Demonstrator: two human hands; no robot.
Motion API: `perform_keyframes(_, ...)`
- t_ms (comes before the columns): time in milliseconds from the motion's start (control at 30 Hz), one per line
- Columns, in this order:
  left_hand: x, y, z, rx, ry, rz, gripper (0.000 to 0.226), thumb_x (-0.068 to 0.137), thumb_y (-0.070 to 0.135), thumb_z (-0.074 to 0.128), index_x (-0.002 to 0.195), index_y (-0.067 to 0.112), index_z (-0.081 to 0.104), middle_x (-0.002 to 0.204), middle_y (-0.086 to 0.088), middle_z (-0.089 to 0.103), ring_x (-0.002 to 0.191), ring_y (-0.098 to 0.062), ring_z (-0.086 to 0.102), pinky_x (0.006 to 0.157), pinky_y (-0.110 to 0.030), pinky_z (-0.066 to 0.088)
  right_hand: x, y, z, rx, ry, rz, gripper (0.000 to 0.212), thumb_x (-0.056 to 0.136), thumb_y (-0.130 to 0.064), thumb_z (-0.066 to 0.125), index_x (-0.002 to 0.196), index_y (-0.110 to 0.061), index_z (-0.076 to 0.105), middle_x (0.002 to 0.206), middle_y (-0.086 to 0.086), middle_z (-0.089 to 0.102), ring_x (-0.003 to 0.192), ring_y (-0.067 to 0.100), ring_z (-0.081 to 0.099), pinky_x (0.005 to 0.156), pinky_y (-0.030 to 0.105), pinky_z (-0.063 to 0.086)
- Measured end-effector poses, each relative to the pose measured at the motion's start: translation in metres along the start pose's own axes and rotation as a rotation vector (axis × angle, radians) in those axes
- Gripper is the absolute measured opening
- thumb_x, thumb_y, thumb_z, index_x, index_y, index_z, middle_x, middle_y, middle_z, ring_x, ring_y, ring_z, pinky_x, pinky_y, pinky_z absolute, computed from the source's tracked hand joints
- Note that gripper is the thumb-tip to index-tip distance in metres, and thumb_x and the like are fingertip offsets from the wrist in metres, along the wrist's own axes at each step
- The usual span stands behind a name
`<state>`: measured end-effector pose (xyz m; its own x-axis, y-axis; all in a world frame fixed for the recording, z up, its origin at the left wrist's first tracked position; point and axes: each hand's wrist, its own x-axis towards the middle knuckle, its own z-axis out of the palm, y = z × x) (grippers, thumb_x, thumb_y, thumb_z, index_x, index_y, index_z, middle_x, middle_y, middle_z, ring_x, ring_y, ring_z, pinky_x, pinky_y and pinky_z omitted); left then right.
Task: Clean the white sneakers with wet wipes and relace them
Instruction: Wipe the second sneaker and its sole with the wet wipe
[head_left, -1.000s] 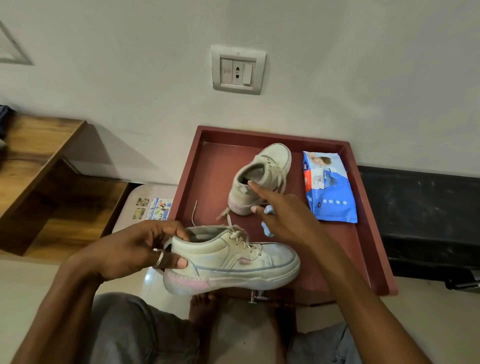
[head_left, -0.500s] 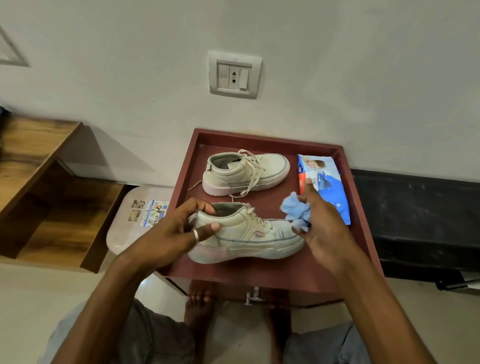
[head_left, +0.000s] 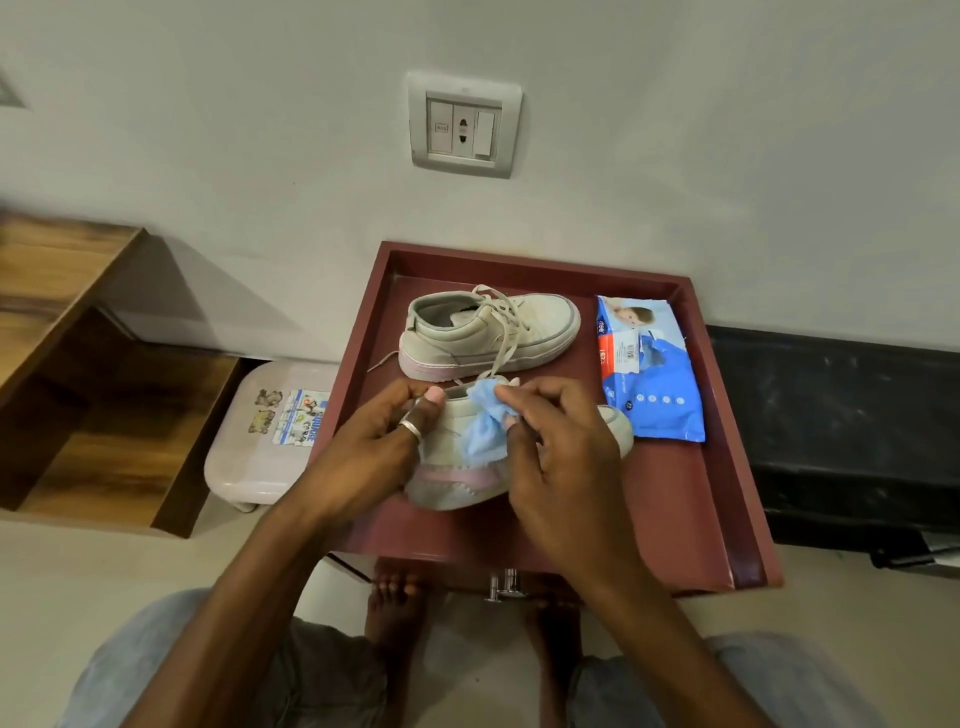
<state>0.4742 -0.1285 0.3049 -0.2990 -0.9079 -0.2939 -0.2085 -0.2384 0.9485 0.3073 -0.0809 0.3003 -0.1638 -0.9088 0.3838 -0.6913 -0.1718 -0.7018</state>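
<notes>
Soft, even indoor light. A pale shadow spreads on the wall left of the red tabletop. Wide-angle bending at the edges, and the wooden shelf smears slightly.

What I see on my feed: both forearms bare to the frame edge. Left hand has a plain silver band ring on the thumb. Right hand is bare. Legs are in faded grey-blue trousers, probably denim, covering both knees. Bare feet, toes visible.
</notes>
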Motion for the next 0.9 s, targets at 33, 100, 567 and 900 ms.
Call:
perform_keyframes(33,-0.001,0.002,0.001,-0.016,0.000,-0.011,0.027,0.103,0.046,0.043,0.092,0.040,0.067,0.090,0.018,0.074,0.081,-0.001,0.072,0.068,-0.033,0.061,0.001,0.004,0.003,-0.036,-0.007,-0.051,0.028,0.094,-0.008,0.052,0.116,-0.009,0.070,0.110,0.002,0.061,0.098,0.011,0.059,0.079,0.026,0.054)
perform_keyframes(100,-0.001,0.003,0.001,-0.035,-0.001,-0.037,0.029,0.104,0.042,0.042,0.096,0.034,0.069,0.090,0.019,0.075,0.079,0.001,0.072,0.063,-0.027,0.060,0.006,0.008,0.003,-0.130,-0.006,-0.092,0.031,0.093,-0.017,0.048,0.112,-0.009,0.071,0.106,0.002,0.064,0.094,0.018,0.061,0.074,0.031,0.053)
perform_keyframes(567,0.003,-0.003,0.001,-0.079,0.080,-0.098,0.031,0.100,0.049,0.050,0.097,0.027,0.071,0.099,-0.010,0.074,0.095,-0.039,0.071,0.064,-0.043,0.057,0.006,0.014,0.013,-0.265,0.055,-0.037,0.034,0.086,-0.010,0.052,0.114,-0.009,0.071,0.100,0.004,0.070,0.088,0.026,0.062,0.071,0.037,0.054)
perform_keyframes(900,0.004,-0.008,-0.005,-0.108,0.086,-0.159,0.034,0.097,0.053,0.055,0.097,0.023,0.071,0.101,-0.012,0.073,0.093,-0.039,0.072,0.069,-0.052,0.056,0.005,0.021,0.019,-0.272,0.016,-0.091,0.043,0.077,0.011,0.054,0.112,-0.004,0.072,0.111,0.008,0.072,0.102,0.024,0.064,0.089,0.035,0.054)
